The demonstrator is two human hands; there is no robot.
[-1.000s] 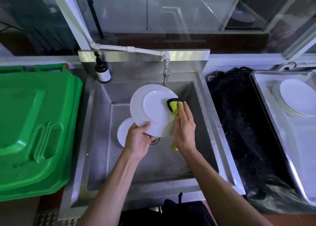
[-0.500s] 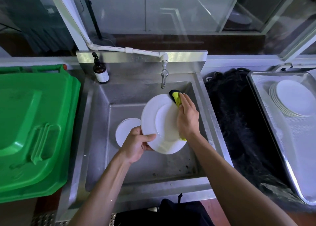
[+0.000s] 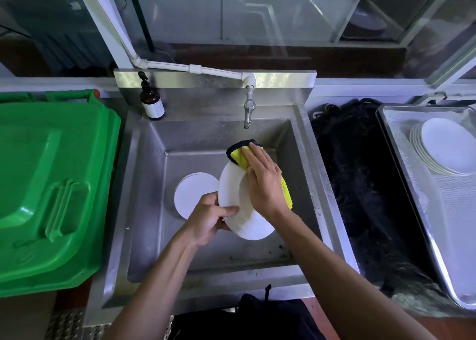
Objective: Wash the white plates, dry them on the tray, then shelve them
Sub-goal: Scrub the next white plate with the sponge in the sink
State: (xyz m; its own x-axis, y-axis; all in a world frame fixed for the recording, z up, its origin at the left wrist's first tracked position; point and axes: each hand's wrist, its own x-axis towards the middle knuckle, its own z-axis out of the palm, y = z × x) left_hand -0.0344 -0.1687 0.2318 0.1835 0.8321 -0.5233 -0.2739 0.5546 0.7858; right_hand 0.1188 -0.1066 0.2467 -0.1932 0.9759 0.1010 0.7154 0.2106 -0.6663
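While tilted over sink [image 3: 144,211]:
Plate [image 3: 233,193]: glossy white, pinched by left hand [image 3: 210,218].
Yellow cloth [image 3: 240,154]: pressed under flat right hand [image 3: 265,185].

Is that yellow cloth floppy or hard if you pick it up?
Probably floppy: the yellow cloth with black edging bends over the white round plate's rim under the right hand. It looks fluffy, so likely light and unbreakable.
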